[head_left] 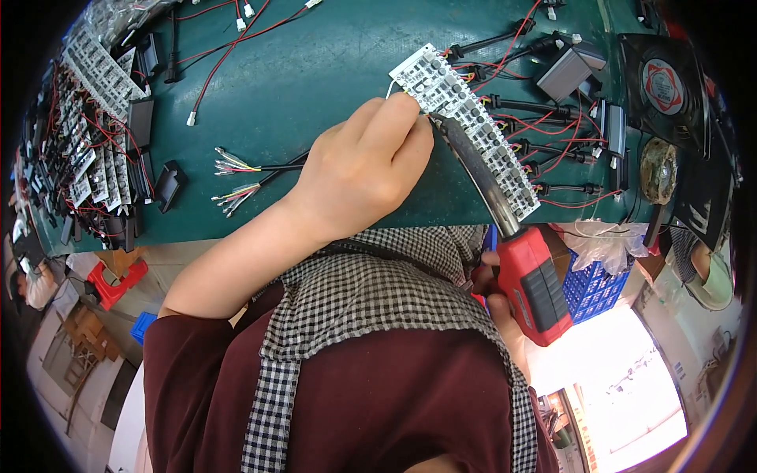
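Note:
A long white circuit board (473, 122) packed with small dark parts lies slantwise on the green table. My left hand (363, 162) is closed in a pinch at its left edge, on a thin wire whose pale end sticks up above the fingers; the fingertips are partly hidden. My right hand (500, 306), mostly hidden, grips a red and black soldering iron (532, 284). Its dark tip meets the board's edge right beside my left fingers. Black cables (272, 167) with stripped, coloured wire ends come out to the left from behind my left hand.
Black cables with red wires (544, 106) run from the board's right side toward grey housings (569, 72). A black fan (662, 87) stands at the far right. Heaped boards and wires (98, 142) cover the left end. Below the table is a blue crate (595, 288).

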Tool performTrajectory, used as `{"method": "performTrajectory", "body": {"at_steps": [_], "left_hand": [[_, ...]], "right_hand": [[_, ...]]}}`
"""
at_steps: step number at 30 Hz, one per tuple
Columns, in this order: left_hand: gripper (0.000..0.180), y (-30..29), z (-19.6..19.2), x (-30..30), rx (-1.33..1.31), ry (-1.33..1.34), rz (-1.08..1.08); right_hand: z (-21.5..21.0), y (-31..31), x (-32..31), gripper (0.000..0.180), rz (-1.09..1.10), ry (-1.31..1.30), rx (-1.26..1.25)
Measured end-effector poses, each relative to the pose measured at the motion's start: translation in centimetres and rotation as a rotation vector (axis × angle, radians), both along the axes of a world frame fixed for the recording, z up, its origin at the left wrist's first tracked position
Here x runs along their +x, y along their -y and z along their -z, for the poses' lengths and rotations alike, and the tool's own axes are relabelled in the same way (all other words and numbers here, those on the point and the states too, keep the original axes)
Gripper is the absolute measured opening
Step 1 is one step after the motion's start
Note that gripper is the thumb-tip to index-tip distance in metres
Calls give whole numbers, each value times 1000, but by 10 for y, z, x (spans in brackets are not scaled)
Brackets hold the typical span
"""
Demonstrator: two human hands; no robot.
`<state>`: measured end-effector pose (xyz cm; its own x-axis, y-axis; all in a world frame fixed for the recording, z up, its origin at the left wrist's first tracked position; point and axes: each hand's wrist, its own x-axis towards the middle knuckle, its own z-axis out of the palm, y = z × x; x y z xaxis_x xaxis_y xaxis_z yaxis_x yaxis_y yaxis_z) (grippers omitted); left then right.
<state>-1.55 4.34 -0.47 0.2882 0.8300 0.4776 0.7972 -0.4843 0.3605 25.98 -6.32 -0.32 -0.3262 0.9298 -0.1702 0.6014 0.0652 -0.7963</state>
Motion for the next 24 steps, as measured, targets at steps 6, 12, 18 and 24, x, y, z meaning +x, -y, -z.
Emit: {"method": "performTrajectory", "body": {"at_steps": [6,12,18,24], "left_hand": [[26,0,0,0,2,8,1],[25,0,-1,0,-16,2,-5],[23,-1,0,0,-2,14,-8],[24,0,0,0,-2,19,-8]], "right_hand": [[-20,-11,-14,66,110,-266,-203],[-5,-5,-1,73,2,-69,59],[-6,1,-2,76,69,-82,44],[-20,-5,-6,71,91,-159,-195]]}}
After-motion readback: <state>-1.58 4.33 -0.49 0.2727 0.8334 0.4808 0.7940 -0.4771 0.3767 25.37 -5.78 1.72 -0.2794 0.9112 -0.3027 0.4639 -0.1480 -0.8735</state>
